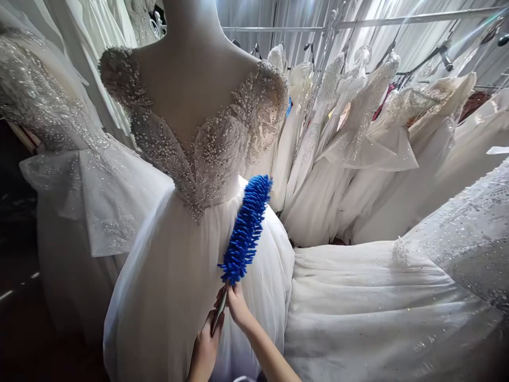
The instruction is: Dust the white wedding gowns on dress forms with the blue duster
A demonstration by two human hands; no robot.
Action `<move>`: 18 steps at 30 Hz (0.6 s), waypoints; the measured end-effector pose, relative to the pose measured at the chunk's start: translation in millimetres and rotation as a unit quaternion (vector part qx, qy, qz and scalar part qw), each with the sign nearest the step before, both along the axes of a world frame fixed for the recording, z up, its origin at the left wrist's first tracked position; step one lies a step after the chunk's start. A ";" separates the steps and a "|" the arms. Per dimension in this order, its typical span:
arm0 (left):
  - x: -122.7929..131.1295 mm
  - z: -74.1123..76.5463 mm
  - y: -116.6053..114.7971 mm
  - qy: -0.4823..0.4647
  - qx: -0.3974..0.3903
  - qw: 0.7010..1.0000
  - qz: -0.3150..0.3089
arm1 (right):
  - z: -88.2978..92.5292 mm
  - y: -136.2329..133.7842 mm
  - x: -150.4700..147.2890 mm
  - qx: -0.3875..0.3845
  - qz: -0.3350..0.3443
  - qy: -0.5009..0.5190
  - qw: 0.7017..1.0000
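Observation:
A blue duster [247, 231] with a thick chenille head is held tilted in front of a white wedding dress [167, 276]. My left hand [205, 339] is closed round the lower part of its handle. Higher up, just below the blue head, my right hand [235, 302] grips the handle too. The dress is on a mannequin [194, 69] and has a beaded bodice [214, 154] with pearl-covered cap sleeves. The duster's head overlaps the skirt's waist in view; whether it touches the fabric I cannot tell.
To the left stands another beaded gown [79, 159] with a large bow. Several white gowns [358, 122] hang from a metal rack [382, 21] behind. A sequinned gown [469, 228] with a wide skirt spreads close on the right.

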State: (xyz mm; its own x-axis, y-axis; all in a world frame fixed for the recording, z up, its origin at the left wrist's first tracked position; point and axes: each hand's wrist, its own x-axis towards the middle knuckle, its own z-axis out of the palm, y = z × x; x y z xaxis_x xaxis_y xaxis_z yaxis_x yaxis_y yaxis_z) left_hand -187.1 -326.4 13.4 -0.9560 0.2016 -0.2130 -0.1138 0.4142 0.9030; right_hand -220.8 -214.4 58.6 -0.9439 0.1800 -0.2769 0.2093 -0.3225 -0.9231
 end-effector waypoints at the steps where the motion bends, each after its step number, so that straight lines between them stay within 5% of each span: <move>1: 1.8 -5.5 -5.2 -0.007 -0.017 1.000 -0.009 | -10.1 -2.4 2.2 -0.017 -0.009 -0.014 1.000; 6: 23.7 -41.9 -32.4 -0.067 -0.105 0.992 -0.033 | -66.6 -18.2 33.6 -0.098 -0.047 -0.078 0.991; 9: 43.0 -54.3 -40.4 -0.077 -0.117 0.989 -0.040 | -78.7 -27.4 56.0 -0.113 -0.078 -0.102 0.985; 14: 56.7 -35.7 -39.8 -0.035 -0.052 0.998 0.026 | -35.1 -33.4 69.9 -0.039 -0.050 -0.038 0.997; 18: 39.6 -3.5 -39.7 -0.008 0.016 1.000 -0.021 | 7.5 -42.3 49.3 0.048 -0.005 0.002 0.999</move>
